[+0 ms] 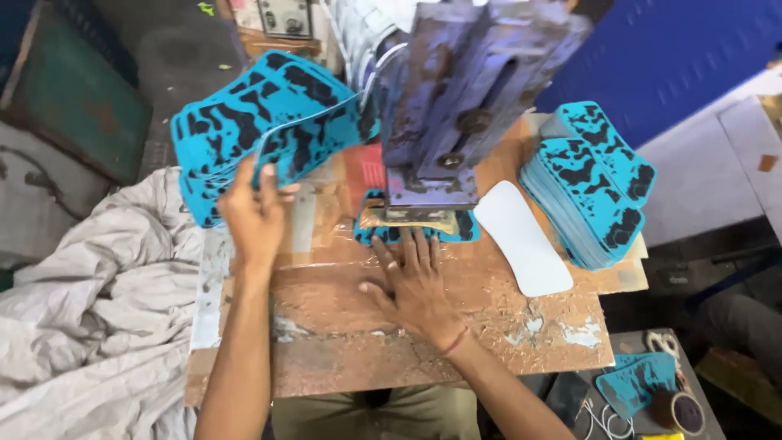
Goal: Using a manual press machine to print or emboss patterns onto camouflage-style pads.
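Note:
My left hand [254,213] rests on a fanned stack of turquoise pieces with black blotches [261,122] at the left of the worn brown table [489,326], with one piece pinched between thumb and fingers. My right hand [415,281] lies flat on the table, fingertips touching a turquoise piece [373,232] that sits under the head of a purple-grey press [464,90].
A white blank piece [521,236] lies right of the press. A tall stack of turquoise pieces [590,183] stands at the right edge. Crumpled grey cloth [90,310] lies left of the table. One loose turquoise piece [639,381] rests low right.

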